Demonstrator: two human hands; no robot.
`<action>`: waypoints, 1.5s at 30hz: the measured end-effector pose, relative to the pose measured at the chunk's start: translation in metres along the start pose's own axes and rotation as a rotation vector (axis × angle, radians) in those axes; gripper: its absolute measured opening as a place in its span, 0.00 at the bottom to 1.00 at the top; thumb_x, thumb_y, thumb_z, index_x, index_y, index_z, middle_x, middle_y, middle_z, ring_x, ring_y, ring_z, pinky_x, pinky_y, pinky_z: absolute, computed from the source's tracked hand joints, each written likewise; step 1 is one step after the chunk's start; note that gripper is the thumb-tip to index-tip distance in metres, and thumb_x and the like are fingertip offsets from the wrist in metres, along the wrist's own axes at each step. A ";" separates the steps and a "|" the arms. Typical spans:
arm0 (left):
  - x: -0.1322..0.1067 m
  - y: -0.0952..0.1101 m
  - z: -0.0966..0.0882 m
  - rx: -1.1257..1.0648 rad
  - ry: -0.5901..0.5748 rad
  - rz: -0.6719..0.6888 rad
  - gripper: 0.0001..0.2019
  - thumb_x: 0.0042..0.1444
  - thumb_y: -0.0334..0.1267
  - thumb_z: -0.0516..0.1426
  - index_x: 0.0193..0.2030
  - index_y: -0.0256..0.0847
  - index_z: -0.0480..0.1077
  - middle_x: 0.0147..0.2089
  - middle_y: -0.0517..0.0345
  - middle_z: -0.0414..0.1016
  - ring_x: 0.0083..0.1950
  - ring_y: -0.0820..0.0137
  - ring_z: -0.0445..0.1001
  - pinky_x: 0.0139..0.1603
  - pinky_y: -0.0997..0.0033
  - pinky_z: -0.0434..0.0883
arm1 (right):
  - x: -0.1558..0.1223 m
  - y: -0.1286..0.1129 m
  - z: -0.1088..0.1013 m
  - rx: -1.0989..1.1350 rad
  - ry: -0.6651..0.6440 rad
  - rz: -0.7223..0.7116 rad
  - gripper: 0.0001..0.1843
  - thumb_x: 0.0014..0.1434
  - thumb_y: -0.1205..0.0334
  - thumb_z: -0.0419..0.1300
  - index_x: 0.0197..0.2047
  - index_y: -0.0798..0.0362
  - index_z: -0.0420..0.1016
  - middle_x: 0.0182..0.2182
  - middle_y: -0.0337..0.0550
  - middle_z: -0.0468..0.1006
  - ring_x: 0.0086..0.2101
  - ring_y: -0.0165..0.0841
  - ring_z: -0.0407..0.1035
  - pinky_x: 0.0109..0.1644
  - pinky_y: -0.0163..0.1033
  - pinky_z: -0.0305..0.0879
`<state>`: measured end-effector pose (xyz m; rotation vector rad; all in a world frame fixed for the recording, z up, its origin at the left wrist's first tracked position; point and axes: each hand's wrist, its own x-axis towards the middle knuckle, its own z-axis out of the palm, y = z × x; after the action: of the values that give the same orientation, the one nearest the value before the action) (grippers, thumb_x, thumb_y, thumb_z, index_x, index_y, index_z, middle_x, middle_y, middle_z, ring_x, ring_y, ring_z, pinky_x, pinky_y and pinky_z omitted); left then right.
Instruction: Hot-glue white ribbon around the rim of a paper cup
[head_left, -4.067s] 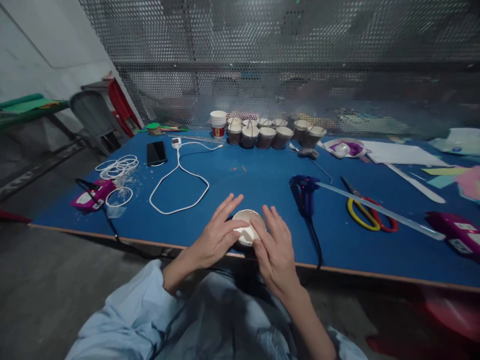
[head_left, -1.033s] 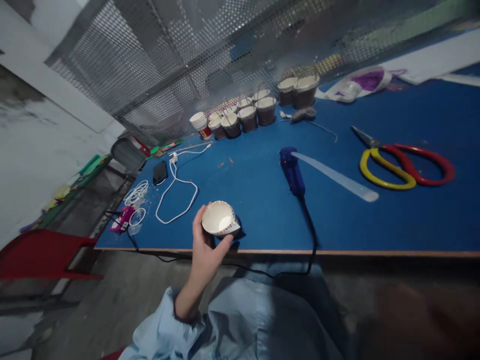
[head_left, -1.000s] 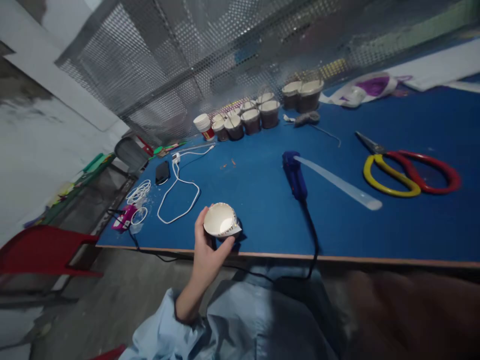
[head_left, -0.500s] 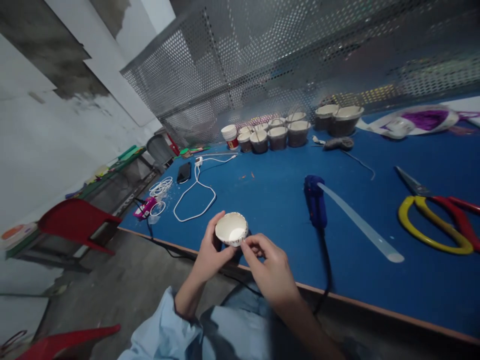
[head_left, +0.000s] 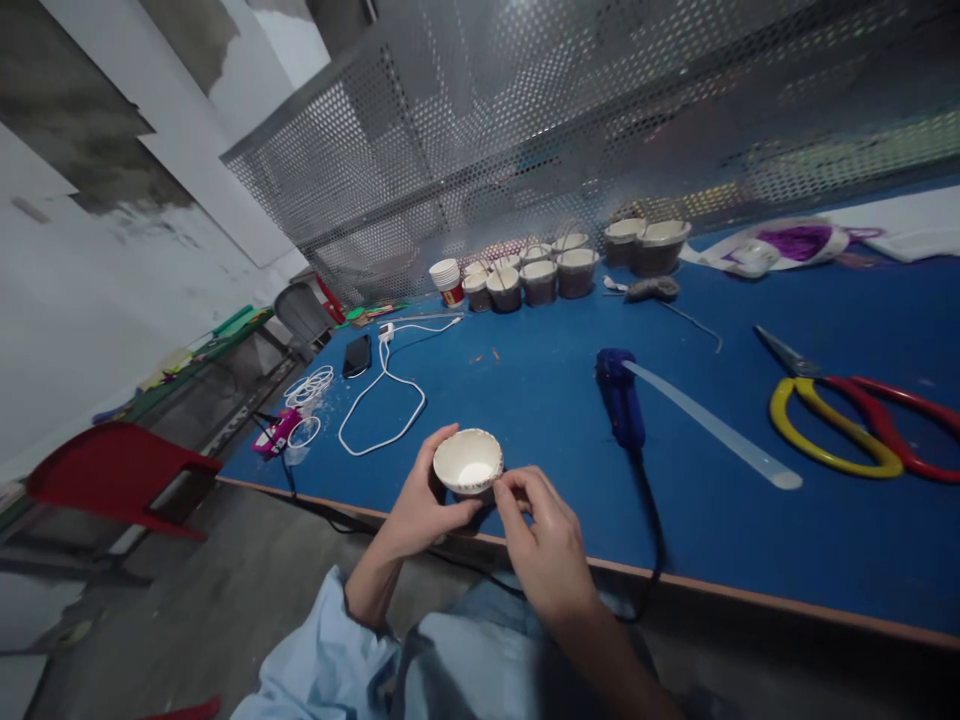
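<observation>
A small paper cup (head_left: 466, 462), pale inside with dark printing on its outer wall, is tilted so its opening faces me near the table's front edge. My left hand (head_left: 421, 505) is wrapped around its left side and underside. At the cup's right rim my right hand (head_left: 544, 535) is closed in a pinch, thumb against forefinger. Whatever lies between those fingertips is too small to make out. To the right of my hands a blue glue gun (head_left: 622, 405) rests on the table, a long translucent glue stick (head_left: 712, 425) in its back end.
Scissors (head_left: 840, 410) with red and yellow handles lie at the right. Several grey-wrapped cups (head_left: 540, 283) and a stack of paper cups (head_left: 447, 282) line the back. A phone (head_left: 358, 356) and white cable (head_left: 386, 385) lie left; grey yarn (head_left: 651, 289) lies behind the glue gun.
The view has shifted, so the tabletop things appear a little further left. The cup and both hands sit slightly lower and further right in view, with the same hold.
</observation>
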<state>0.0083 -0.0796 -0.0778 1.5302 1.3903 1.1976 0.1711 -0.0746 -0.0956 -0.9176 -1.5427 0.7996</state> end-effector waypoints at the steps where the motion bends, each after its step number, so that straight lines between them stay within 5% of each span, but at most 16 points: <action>1: 0.001 -0.001 -0.001 0.005 -0.008 0.009 0.41 0.44 0.35 0.67 0.64 0.43 0.54 0.59 0.48 0.66 0.60 0.59 0.67 0.63 0.59 0.61 | 0.000 -0.001 0.000 -0.006 0.002 -0.010 0.09 0.65 0.63 0.50 0.32 0.51 0.65 0.29 0.39 0.71 0.30 0.30 0.68 0.35 0.33 0.64; 5: 0.010 0.002 -0.010 0.073 -0.032 0.072 0.37 0.47 0.35 0.65 0.64 0.44 0.56 0.63 0.48 0.63 0.63 0.58 0.64 0.65 0.57 0.59 | 0.001 -0.004 -0.002 -0.024 0.025 -0.039 0.06 0.64 0.65 0.51 0.36 0.51 0.67 0.31 0.41 0.72 0.30 0.29 0.70 0.35 0.33 0.67; 12: 0.001 0.014 -0.027 0.441 -0.013 0.353 0.31 0.52 0.31 0.60 0.63 0.47 0.57 0.72 0.44 0.43 0.72 0.54 0.44 0.68 0.46 0.50 | 0.004 0.000 -0.004 -0.050 0.018 -0.106 0.10 0.62 0.70 0.50 0.44 0.54 0.69 0.42 0.51 0.75 0.42 0.34 0.72 0.42 0.37 0.72; 18: -0.009 0.022 -0.019 0.615 0.125 0.511 0.15 0.55 0.28 0.57 0.49 0.44 0.70 0.68 0.45 0.56 0.69 0.54 0.54 0.64 0.46 0.58 | 0.004 0.002 0.004 -0.025 -0.081 -0.119 0.15 0.63 0.70 0.49 0.51 0.54 0.68 0.50 0.54 0.74 0.50 0.37 0.70 0.53 0.44 0.70; 25: -0.003 0.023 -0.019 0.358 0.109 0.402 0.05 0.57 0.29 0.56 0.38 0.41 0.70 0.47 0.49 0.74 0.61 0.59 0.66 0.62 0.52 0.62 | 0.005 -0.003 0.008 -0.026 -0.049 -0.187 0.19 0.63 0.71 0.48 0.56 0.52 0.67 0.52 0.53 0.72 0.52 0.36 0.68 0.55 0.43 0.69; 35: 0.002 0.012 -0.027 -0.063 0.014 0.220 0.07 0.55 0.39 0.60 0.37 0.39 0.70 0.40 0.51 0.73 0.45 0.65 0.71 0.46 0.65 0.69 | 0.017 -0.015 0.006 -0.035 0.070 -0.344 0.14 0.61 0.72 0.55 0.46 0.50 0.76 0.41 0.48 0.76 0.40 0.35 0.71 0.42 0.41 0.71; 45: 0.003 0.007 -0.015 -0.059 0.028 0.479 0.03 0.57 0.33 0.58 0.38 0.42 0.68 0.34 0.56 0.72 0.44 0.64 0.72 0.49 0.54 0.69 | 0.016 -0.012 0.008 -0.134 0.049 -0.383 0.11 0.61 0.69 0.57 0.45 0.51 0.76 0.38 0.48 0.75 0.36 0.34 0.69 0.40 0.42 0.69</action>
<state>-0.0037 -0.0784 -0.0663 1.8711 1.0196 1.5300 0.1604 -0.0657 -0.0791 -0.6994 -1.6764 0.4021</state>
